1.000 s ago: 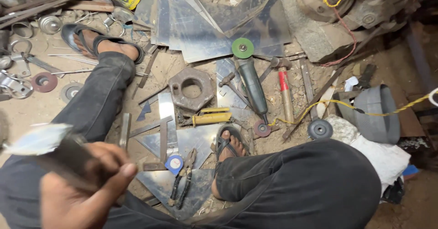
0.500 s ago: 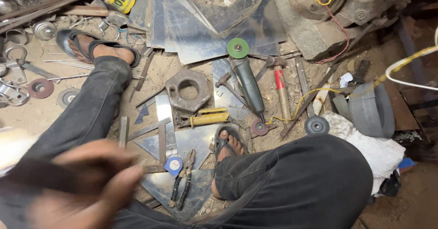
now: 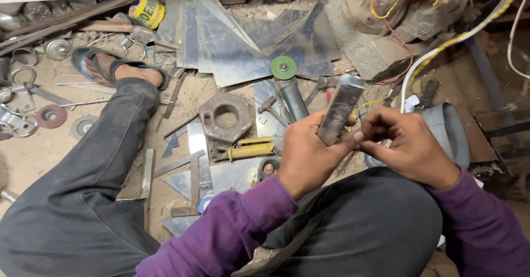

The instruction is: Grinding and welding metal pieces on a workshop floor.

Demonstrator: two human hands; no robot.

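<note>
My left hand (image 3: 308, 154) and my right hand (image 3: 407, 147) meet above my right knee, both gripping a flat, shiny strip of sheet metal (image 3: 339, 109). The strip stands nearly upright, leaning a little to the right, and its lower end is hidden between my fingers. My left hand wraps it from the left; the fingertips of my right hand pinch its bottom edge. Purple sleeves cover both forearms. Below the hands lies an angle grinder (image 3: 291, 97) with a green disc (image 3: 284, 67).
I sit on a dirt floor with dark trousers and sandals. Cut metal sheets (image 3: 232, 45), a heavy hexagonal nut (image 3: 225, 117), a yellow-handled tool (image 3: 251, 150), a try square (image 3: 194, 169), metal rings (image 3: 22, 78) at left, a grey pipe fitting (image 3: 447, 133) and yellow cable (image 3: 458, 34) at right.
My left hand swung the metal strip from the lower left up to the middle. My right hand came into view and took hold of the strip's lower end.
</note>
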